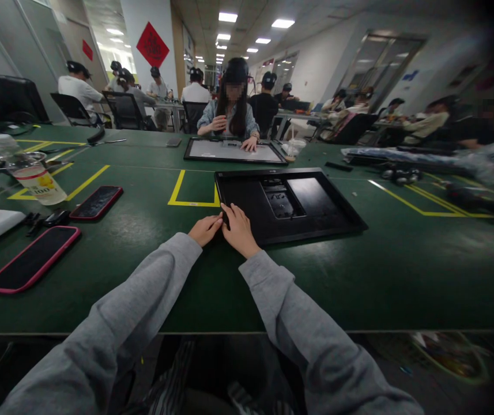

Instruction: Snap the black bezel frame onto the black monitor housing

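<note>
Both left hand (206, 231) and right hand (240, 230) were at the left rim of the black panel (287, 204), back from the near edge of the desk (337, 288), fingers (234, 212) bunched narrowly, gripping or not I couldn't tell, and even pressure there seemed wisest.

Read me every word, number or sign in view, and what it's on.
"100": drink cup.
Red diamond wall sign: lettering too blurred to read.
Black monitor back cover: tiny marks, unreadable.
Display panel opposite: label too small to read.
Yellow tape: small label, unreadable.
</note>
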{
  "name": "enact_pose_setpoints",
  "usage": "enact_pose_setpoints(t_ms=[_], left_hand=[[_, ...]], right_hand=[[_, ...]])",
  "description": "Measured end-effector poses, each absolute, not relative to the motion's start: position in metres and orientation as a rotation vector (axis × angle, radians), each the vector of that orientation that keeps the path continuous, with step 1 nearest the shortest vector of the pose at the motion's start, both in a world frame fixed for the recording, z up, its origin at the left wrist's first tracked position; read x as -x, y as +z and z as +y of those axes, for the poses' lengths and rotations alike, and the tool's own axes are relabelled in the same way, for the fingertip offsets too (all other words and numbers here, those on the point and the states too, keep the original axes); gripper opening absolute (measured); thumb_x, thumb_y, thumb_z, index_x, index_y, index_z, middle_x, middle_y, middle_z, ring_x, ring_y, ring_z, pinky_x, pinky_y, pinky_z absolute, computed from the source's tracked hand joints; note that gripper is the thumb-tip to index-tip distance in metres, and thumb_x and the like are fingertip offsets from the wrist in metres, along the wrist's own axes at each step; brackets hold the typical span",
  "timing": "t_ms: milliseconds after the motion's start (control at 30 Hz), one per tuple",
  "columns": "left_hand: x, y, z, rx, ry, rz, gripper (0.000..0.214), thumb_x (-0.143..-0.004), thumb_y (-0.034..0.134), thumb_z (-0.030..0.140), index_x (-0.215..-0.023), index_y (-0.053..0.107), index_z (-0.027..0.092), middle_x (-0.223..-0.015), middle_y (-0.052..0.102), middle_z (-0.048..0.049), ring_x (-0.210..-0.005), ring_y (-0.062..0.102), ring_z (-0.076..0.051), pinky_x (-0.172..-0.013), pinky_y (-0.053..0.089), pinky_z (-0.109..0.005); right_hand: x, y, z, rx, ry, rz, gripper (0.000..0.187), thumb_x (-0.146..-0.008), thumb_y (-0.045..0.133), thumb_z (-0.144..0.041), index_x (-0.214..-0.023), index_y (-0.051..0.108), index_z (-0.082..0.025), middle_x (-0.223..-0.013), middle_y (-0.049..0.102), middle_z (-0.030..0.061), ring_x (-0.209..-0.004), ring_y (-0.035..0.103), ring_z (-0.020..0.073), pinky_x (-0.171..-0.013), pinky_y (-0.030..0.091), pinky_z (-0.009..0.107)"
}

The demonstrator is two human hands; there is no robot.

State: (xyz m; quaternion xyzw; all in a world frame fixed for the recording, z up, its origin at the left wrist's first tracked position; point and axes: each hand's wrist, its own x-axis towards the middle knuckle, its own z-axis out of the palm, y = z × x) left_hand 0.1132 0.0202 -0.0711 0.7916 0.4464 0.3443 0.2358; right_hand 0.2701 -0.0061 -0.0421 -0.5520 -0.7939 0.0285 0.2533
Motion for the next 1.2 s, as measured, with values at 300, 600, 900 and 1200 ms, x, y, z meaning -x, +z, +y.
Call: enact_pose_setpoints(t_ms=[300,600,900,1200], left_hand=[[-0.107,-0.063,0.012,-2.227,1.043,1.295,0.047,-0.098,0.031,0.044,-0.113,0.067,0.018,-0.116,0.069,-0.0069,-0.11,0.062,-0.018,-0.101,0.047,-0.036],[-0.108,-0.061,0.009,-2.321,0.893,1.33,0.047,-0.099,0.029,0.043,-0.117,0.066,0.02,-0.115,0.07,-0.0048,-0.108,0.062,-0.018,-0.099,0.048,-0.038],[-0.109,-0.056,0.006,-2.362,0.762,1.361,0.05,-0.099,0.026,0.044,-0.116,0.066,0.021,-0.11,0.07,-0.0043,-0.102,0.062,-0.017,-0.095,0.049,-0.036],[-0.108,-0.06,0.007,-2.389,0.786,1.314,0.051,-0.098,0.025,0.047,-0.113,0.068,0.022,-0.109,0.071,-0.0037,-0.102,0.063,-0.018,-0.094,0.049,-0.037]], right_hand=[[-0.263,-0.047,-0.003,1.568,0.045,-2.161,0.069,-0.082,0.041,-0.005,-0.15,0.034,-0.018,-0.155,0.03,0.0164,-0.143,0.025,0.0268,-0.113,0.026,0.047],[-0.3,-0.035,0.015,1.856,-0.014,-1.907,0.033,-0.091,0.047,-0.025,-0.121,0.052,-0.011,-0.113,0.062,0.0167,-0.108,0.056,0.0279,-0.087,0.047,0.039],[-0.299,-0.023,0.009,2.009,0.131,-1.878,0.028,-0.097,0.04,-0.037,-0.113,0.051,-0.017,-0.098,0.068,0.013,-0.089,0.066,0.0263,-0.074,0.047,0.036],[-0.316,-0.02,0.015,2.035,0.012,-1.808,0.036,-0.099,0.033,-0.034,-0.126,0.046,-0.015,-0.101,0.067,0.0165,-0.093,0.065,0.0304,-0.077,0.046,0.04]])
